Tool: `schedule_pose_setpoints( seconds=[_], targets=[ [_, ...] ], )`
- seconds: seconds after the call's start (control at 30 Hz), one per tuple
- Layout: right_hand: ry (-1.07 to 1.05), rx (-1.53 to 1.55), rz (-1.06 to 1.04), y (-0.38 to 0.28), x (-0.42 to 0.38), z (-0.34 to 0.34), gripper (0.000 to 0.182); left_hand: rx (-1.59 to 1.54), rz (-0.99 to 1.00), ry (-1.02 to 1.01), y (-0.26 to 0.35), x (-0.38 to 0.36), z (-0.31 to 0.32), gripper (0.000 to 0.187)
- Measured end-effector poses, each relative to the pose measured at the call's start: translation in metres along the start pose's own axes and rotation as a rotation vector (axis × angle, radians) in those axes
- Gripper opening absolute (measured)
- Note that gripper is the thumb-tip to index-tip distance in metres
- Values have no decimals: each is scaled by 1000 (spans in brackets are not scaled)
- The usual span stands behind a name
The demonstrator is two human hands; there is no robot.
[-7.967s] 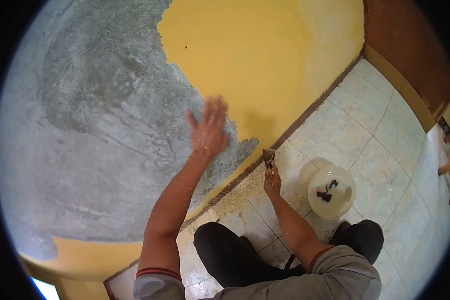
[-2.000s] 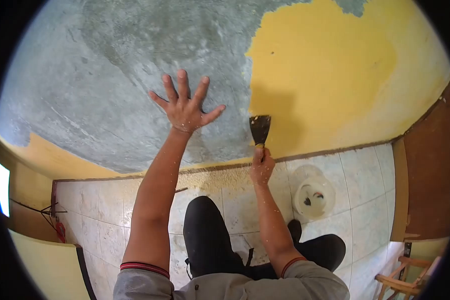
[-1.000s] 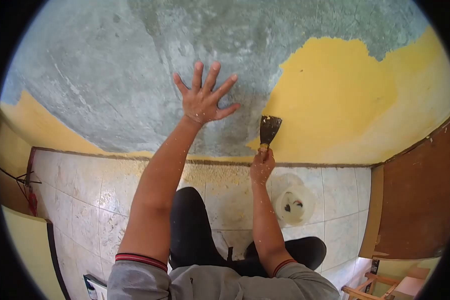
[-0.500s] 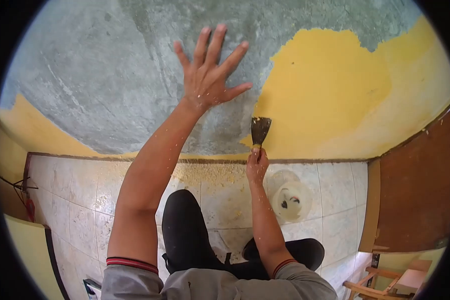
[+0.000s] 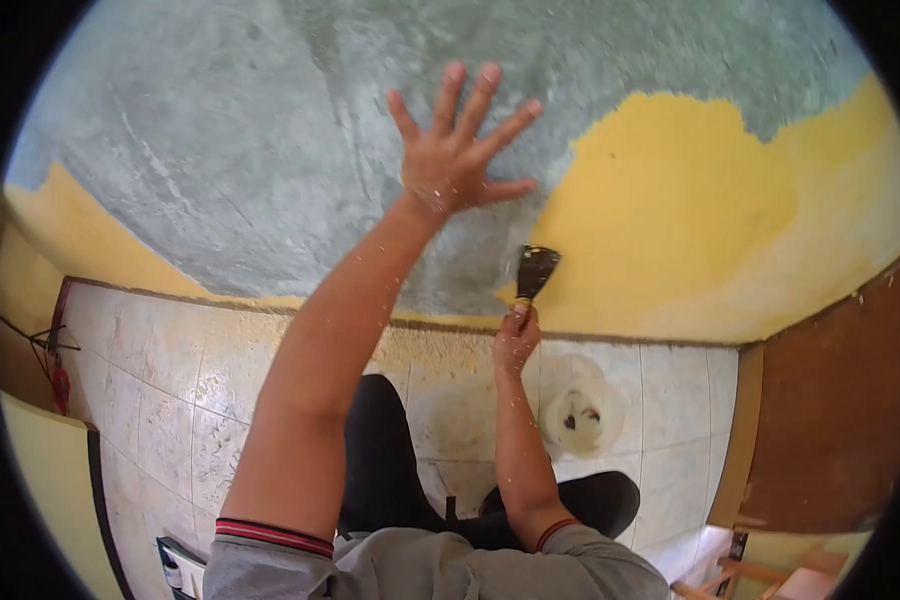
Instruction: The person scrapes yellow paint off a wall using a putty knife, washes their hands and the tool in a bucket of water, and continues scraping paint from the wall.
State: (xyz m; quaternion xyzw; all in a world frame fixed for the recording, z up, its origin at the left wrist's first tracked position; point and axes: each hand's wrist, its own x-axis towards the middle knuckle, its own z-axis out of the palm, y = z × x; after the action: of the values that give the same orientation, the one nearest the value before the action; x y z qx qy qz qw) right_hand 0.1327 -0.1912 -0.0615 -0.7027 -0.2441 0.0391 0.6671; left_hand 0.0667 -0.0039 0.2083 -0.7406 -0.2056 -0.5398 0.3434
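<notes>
My left hand (image 5: 447, 160) lies with its fingers spread on the grey scraped part of the wall (image 5: 260, 180). Small pale flakes dot its wrist and forearm. Lower and to the right, my right hand (image 5: 516, 340) is closed round the handle of a putty knife (image 5: 537, 270). The knife's dark blade points up, close to the ragged edge where grey wall meets yellow paint (image 5: 680, 210). Bits of yellow paint sit on the blade tip.
Paint crumbs (image 5: 430, 350) cover the tiled floor (image 5: 150, 400) along the wall's base. A translucent bucket (image 5: 582, 415) with dark items inside stands right of my right forearm. A brown wooden panel (image 5: 830, 400) is at the right, wooden furniture (image 5: 740, 580) at the lower right.
The view has swung slightly, shifting the scene. My left hand stays spread on the wall; my right hand still grips the putty knife, its blade now tilted more to the right.
</notes>
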Motion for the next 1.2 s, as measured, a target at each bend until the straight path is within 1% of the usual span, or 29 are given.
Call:
schedule_pose_setpoints(
  seconds=[0.1,0.13,0.17,0.2,0.23,0.27,0.33,0.37,0.43,0.47,0.5,0.57,0.6,0.7,0.77,0.83,0.87,0.9,0.97,1.1,1.17,1.2],
  targets=[
    [12,7,24,-56,25,2,45,-24,-21,-41,3,-6,-1,97],
    [-23,113,21,-70,22,-2,47,-29,-15,-53,4,-8,-2,97],
    [-24,106,18,-55,19,-1,47,-29,-8,-53,3,-6,-2,97],
    [-14,28,-10,-31,13,-3,47,-32,-20,-57,4,-8,-1,97],
    [-1,-48,-36,-24,6,-9,47,-38,-17,-39,5,-9,-2,96],
    [4,-44,-42,-19,5,-11,47,-38,-5,-10,2,-6,1,96],
    [-8,-1,14,-32,9,-4,36,-49,-2,-15,0,-2,1,94],
    [-8,1,17,-35,17,-4,36,-74,-16,-46,3,-5,0,93],
    [-23,26,-51,-76,43,-5,46,-63,-10,-38,1,-5,1,92],
    [-60,104,2,-98,42,-8,45,-52,-3,-25,2,-6,0,92],
    [-54,96,13,-89,32,-10,45,-64,-3,-34,3,-9,-1,92],
    [-29,-108,5,-52,11,-11,45,-42,0,-21,2,-7,-1,92],
    [-20,-139,31,-24,-1,-11,45,-40,1,-11,3,-6,-1,92],
    [-13,-38,4,-31,10,-9,46,-52,-13,-39,1,-5,0,91],
    [-16,-25,30,-78,42,-7,45,-48,-4,-14,2,-7,1,90],
    [-65,172,-10,-101,56,-8,44,-59,-3,-22,3,-11,1,89],
    [-4,17,-74,-99,47,-9,43,-56,0,-8,2,-9,2,89],
    [-1,18,-82,-85,34,-12,43,-55,-2,1,3,-7,1,89],
    [0,-24,72,-47,13,-14,42,-51,-10,-19,3,-8,0,90],
    [-25,-23,117,-61,20,-15,43,-45,-8,-17,4,-7,1,90],
    [-45,24,68,-89,35,-19,42,-35,-8,-24,4,-8,1,91],
    [-41,14,75,-113,46,-21,42,-45,-13,-32,4,-9,2,91]
  ],
)
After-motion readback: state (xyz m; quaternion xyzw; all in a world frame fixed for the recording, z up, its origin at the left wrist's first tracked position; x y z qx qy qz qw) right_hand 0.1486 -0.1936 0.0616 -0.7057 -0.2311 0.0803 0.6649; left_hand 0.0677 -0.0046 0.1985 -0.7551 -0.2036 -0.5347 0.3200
